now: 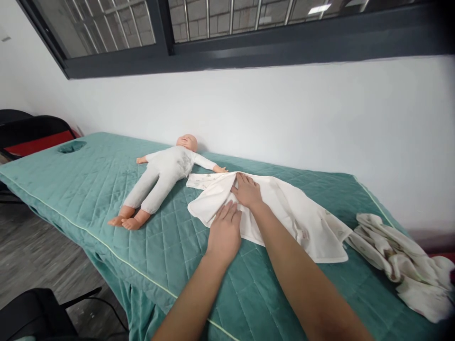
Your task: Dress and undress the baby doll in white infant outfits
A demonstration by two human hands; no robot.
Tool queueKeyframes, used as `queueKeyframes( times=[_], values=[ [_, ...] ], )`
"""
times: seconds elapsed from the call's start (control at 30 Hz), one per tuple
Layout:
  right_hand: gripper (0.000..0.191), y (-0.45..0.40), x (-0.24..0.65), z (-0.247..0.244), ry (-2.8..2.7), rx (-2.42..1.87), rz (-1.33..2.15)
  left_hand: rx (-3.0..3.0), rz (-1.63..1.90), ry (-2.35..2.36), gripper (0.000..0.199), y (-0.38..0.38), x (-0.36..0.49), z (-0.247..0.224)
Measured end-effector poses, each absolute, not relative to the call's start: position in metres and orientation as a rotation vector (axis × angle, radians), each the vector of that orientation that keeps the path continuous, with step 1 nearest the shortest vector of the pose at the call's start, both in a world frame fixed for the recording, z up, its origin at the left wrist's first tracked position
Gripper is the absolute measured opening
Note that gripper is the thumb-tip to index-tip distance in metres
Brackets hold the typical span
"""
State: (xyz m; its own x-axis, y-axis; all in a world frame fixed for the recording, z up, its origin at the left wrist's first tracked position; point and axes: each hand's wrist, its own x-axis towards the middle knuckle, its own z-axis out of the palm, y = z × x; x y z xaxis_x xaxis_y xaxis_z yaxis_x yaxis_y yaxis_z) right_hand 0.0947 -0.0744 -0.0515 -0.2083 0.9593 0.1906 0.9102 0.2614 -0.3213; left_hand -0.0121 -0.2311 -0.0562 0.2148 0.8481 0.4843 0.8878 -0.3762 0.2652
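the white garment [273, 194] lies directly under both hands, spread on the green quilted cover [170, 251], so the relation that matters is that its long axis runs left to right, slanting nearer the person at its right end, while the forearms come in across it from the near side. the left hand [223, 232] is at its near edge, palm down with fingers stretched out over the cloth, gripping nothing that shows. the right hand [248, 190] reaches further, to the far edge, its fingers lightly bent beside a folded-back front flap; whether it pinches the fabric i cannot tell. both hands sit left of the garment's middle, so most of the cloth extends to the right of them, with the right hand nearer that part. one sleeve points left, close to the doll [168, 163], which lies face up; a crumpled patterned cloth [405, 265] lies beyond the garment's right end.
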Motion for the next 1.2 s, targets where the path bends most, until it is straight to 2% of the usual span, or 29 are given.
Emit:
queueKeyframes(
  times=[0.1, 0.3, 0.57, 0.73, 1.2],
  values=[
    [0.056, -0.072, 0.090, -0.050, -2.162, -1.801, 0.140, -2.495, -0.846, -1.686, 0.042, -0.230, -0.009, -0.056],
    [0.047, -0.065, 0.082, -0.047, -2.041, -1.848, 0.110, -2.369, -0.922, -1.891, 0.031, -0.224, -0.008, -0.056],
    [0.032, -0.069, 0.090, -0.047, -2.035, -1.707, 0.126, -2.169, -0.788, -2.045, 0.042, -0.225, -0.006, -0.055],
    [0.028, -0.070, 0.090, -0.046, -2.160, -1.546, 0.119, -2.190, -0.773, -2.024, 0.036, -0.225, -0.007, -0.057],
    [0.068, -0.069, 0.088, -0.051, -2.372, -1.525, 0.153, -2.177, -0.769, -2.047, 0.031, -0.226, -0.005, -0.055]
  ],
)
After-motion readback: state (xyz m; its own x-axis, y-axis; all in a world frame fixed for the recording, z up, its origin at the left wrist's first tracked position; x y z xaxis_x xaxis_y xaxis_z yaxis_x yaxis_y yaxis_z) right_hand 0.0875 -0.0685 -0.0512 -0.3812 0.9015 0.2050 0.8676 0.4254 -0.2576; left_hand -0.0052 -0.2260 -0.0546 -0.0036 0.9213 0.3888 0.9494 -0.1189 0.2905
